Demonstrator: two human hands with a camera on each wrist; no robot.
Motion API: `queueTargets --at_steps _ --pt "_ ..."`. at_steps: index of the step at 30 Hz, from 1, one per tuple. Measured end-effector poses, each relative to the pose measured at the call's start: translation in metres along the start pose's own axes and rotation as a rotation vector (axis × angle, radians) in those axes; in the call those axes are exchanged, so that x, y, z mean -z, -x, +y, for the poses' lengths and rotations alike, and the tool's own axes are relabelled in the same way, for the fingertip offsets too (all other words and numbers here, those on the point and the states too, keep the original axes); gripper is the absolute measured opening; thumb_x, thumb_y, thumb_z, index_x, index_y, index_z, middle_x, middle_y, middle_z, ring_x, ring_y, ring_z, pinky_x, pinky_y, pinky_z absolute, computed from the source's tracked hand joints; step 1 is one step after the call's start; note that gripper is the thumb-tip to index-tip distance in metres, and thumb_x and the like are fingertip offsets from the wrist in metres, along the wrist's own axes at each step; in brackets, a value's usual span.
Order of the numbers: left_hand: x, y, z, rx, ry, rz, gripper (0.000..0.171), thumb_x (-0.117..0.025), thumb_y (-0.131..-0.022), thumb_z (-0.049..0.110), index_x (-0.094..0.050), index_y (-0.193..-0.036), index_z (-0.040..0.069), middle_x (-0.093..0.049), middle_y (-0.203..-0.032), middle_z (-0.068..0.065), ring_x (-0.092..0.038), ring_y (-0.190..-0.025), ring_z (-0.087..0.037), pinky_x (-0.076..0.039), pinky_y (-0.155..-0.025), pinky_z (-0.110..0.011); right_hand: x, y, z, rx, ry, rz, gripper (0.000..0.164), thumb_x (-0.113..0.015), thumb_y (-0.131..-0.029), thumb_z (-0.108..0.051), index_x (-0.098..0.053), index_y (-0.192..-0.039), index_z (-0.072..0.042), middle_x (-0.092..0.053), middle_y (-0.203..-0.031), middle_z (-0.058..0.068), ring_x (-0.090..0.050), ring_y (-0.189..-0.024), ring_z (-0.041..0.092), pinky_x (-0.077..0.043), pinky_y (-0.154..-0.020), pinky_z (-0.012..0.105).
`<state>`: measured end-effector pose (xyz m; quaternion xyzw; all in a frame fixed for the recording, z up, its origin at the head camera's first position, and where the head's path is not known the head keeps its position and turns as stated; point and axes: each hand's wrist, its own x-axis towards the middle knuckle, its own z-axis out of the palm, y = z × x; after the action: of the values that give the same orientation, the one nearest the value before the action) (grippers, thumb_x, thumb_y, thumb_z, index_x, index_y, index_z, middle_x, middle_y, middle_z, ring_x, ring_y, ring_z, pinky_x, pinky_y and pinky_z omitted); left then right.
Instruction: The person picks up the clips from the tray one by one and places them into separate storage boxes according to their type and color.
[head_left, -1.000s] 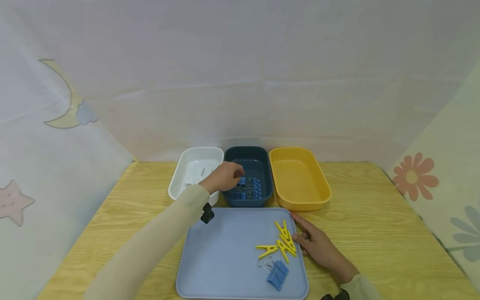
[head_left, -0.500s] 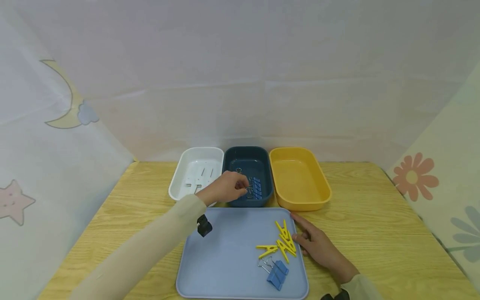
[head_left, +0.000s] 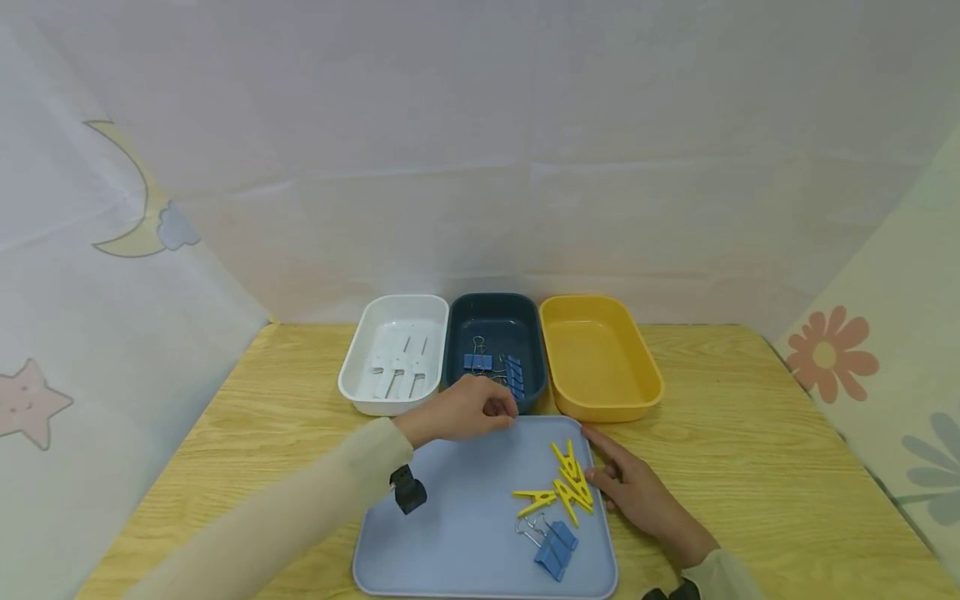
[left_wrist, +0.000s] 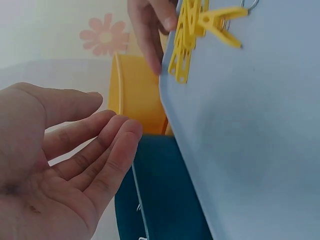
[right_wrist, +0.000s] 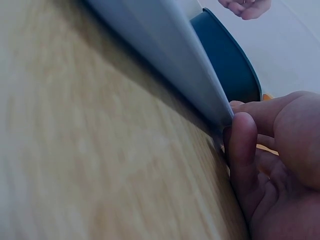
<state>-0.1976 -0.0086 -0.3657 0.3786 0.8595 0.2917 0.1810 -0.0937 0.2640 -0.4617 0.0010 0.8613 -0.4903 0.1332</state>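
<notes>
My left hand (head_left: 468, 406) hovers over the far edge of the pale blue tray (head_left: 442, 533), in front of the dark teal bin (head_left: 495, 308). In the left wrist view its fingers (left_wrist: 112, 160) are loosely bent, with nothing between them and the thumb. My right hand (head_left: 637, 492) touches the tray's right rim, index finger stretched towards the far corner and thumb at the side. Several yellow clothespins (head_left: 566, 493) lie just inside that rim. Nearer to me on the tray are blue binder clips (head_left: 556, 550) with wire handles.
Blue binder clips (head_left: 477, 362) lie in the teal bin. To its left, a white bin (head_left: 352, 367) holds several white pieces (head_left: 400, 363) with thin metal parts. A yellow bin (head_left: 600, 358) stands on the right. All three stand beyond the tray on the wooden table (head_left: 750, 450).
My left hand has drawn back from above the teal bin towards the tray, uncovering the clips and the white bin's contents. My right hand has stayed at the rim.
</notes>
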Motion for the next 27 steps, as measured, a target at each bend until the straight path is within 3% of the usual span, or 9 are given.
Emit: queueTargets --at_steps 8,12,22,27 --pt "-0.018 0.007 0.014 0.011 0.032 -0.108 0.013 -0.065 -0.093 0.019 -0.071 -0.101 0.012 -0.067 -0.088 0.007 -0.056 -0.078 -0.004 -0.048 -0.071 -0.016 -0.001 0.000 0.001 -0.031 -0.012 0.021 0.060 -0.058 -0.096 -0.020 -0.033 -0.151 -0.026 -0.046 -0.071 0.003 -0.048 -0.055 0.011 -0.046 -0.053 0.022" --pt "-0.029 0.010 0.019 0.001 0.036 -0.149 0.009 -0.066 -0.092 0.020 -0.071 -0.097 0.016 -0.065 -0.085 0.011 -0.055 -0.076 -0.001 -0.048 -0.070 -0.015 0.000 0.000 0.002 -0.033 -0.014 0.029 0.060 -0.059 -0.096 -0.020 -0.034 -0.150 -0.027 -0.046 -0.071 0.003 -0.048 -0.055 0.010 -0.046 -0.052 0.022" --pt "-0.050 0.014 0.025 -0.078 0.056 -0.211 0.005 -0.068 -0.089 0.017 -0.072 -0.091 0.015 -0.064 -0.077 0.013 -0.053 -0.069 0.005 -0.048 -0.065 -0.012 -0.001 0.000 0.000 -0.022 -0.014 0.028 0.060 -0.059 -0.096 -0.019 -0.034 -0.150 -0.026 -0.047 -0.071 0.002 -0.048 -0.055 0.009 -0.046 -0.052 0.022" --pt "-0.056 0.017 0.026 -0.100 0.099 -0.245 0.009 -0.070 -0.089 0.021 -0.072 -0.092 0.013 -0.065 -0.077 0.011 -0.054 -0.068 0.005 -0.048 -0.065 -0.011 0.001 0.000 -0.001 0.023 -0.017 0.018 0.061 -0.059 -0.096 -0.020 -0.033 -0.151 -0.021 -0.046 -0.069 0.002 -0.047 -0.053 0.008 -0.045 -0.051 0.021"
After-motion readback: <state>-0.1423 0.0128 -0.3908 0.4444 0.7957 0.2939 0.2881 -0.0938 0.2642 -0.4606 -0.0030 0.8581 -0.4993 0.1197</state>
